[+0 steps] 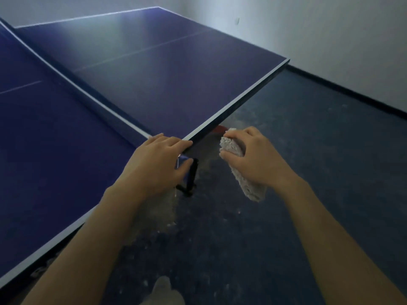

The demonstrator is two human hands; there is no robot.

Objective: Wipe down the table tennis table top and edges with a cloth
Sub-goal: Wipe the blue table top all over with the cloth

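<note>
1. The right hand (251, 155) is curled around a white textured cloth (242, 172), which is gripped off the table's side, over the floor; the cloth's lower end hangs below the wrist.
2. The left hand (158, 159) is laid on the corner of the blue table tennis table (154, 80), fingers extended over the edge, nothing held.
3. A black net clamp (189, 177) is seen just below the left hand's fingers.
4. A dusty dark floor (308, 150) and a white wall (330, 40) are seen beyond.
</note>
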